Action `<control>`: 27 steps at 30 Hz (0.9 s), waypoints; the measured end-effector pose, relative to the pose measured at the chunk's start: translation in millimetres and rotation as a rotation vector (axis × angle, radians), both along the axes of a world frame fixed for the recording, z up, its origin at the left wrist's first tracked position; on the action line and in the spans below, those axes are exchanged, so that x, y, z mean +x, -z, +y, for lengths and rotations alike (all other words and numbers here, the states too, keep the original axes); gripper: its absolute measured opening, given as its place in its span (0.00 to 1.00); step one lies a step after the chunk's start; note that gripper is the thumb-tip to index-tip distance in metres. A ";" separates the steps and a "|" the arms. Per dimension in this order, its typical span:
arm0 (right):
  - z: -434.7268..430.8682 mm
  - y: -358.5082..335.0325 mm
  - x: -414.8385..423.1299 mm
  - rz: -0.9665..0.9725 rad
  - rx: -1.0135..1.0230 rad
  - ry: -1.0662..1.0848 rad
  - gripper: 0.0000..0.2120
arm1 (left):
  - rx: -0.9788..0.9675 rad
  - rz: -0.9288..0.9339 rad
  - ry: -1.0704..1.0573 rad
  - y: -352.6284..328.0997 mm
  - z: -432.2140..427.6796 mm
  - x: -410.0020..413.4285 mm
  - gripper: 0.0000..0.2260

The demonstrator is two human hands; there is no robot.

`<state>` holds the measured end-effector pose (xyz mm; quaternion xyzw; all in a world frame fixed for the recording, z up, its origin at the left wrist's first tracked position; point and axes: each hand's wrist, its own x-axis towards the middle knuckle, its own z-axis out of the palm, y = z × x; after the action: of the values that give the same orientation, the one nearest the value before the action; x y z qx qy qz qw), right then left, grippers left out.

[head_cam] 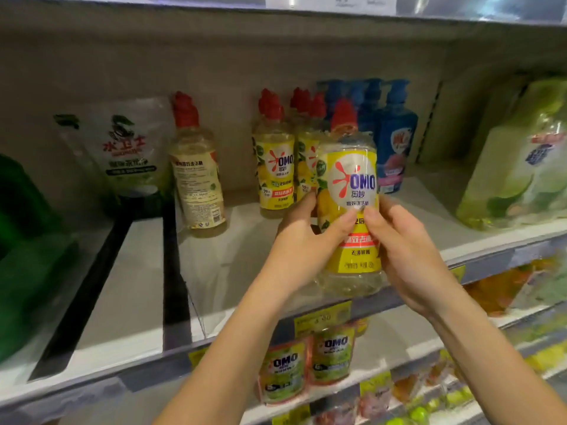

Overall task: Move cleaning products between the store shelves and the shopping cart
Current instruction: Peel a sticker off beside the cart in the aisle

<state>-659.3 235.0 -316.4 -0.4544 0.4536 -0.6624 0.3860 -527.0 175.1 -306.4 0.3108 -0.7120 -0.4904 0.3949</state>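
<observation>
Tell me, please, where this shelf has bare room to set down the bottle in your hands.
Widest free patch: the shelf board between the turned-around bottle and the standing OMO bottles, forward to the edge. Also bare: the bay in front of the white pouch, and the strip between blue pump bottles and green refill pack. Crowded: behind the held bottle.
</observation>
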 end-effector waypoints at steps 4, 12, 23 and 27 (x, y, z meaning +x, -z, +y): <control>-19.9 -8.0 -22.3 0.020 -0.029 -0.019 0.20 | -0.003 -0.040 -0.061 -7.2 -18.8 -21.8 0.23; -24.2 12.4 -51.8 0.240 -0.037 -0.060 0.24 | 0.040 -0.107 -0.141 13.9 -16.7 -34.4 0.29; -32.5 16.3 -85.7 0.504 -0.040 -0.146 0.22 | -0.085 -0.261 -0.231 10.5 -11.5 -48.4 0.31; -56.1 10.1 -93.9 0.609 -0.022 -0.145 0.26 | -0.093 -0.364 -0.245 2.4 -38.1 -61.6 0.29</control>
<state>-753.3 178.9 -326.5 -0.6672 0.5077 -0.4713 0.2738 -588.6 137.0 -308.8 0.4596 -0.7503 -0.3414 0.3305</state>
